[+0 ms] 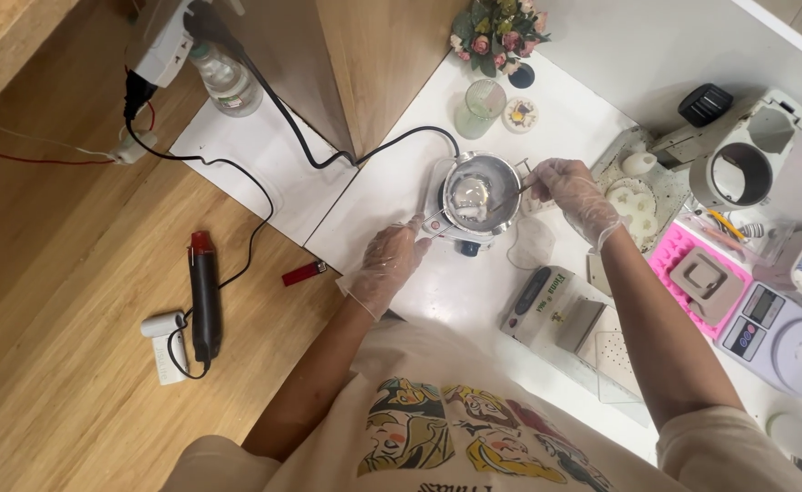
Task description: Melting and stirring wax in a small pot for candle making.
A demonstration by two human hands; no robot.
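A small metal melting pot [503, 179] stands on a hot plate near the middle of the white table, with pale, partly melted lumps [470, 195] inside. My left hand [388, 262], in a clear glove, grips the pot's handle [434, 224] at its lower left. My right hand [572, 186], also gloved, holds a thin metal stirrer [510, 197] whose tip reaches into the pot.
A pink mould tray [683, 257], a digital scale [783, 339], a white machine [738, 157], a green glass [479, 107] and dried flowers [497, 29] lie around the white table [401, 182]. On the wooden floor lie a heat gun [204, 293], a red lighter [304, 272], a water bottle [224, 80] and black cables.
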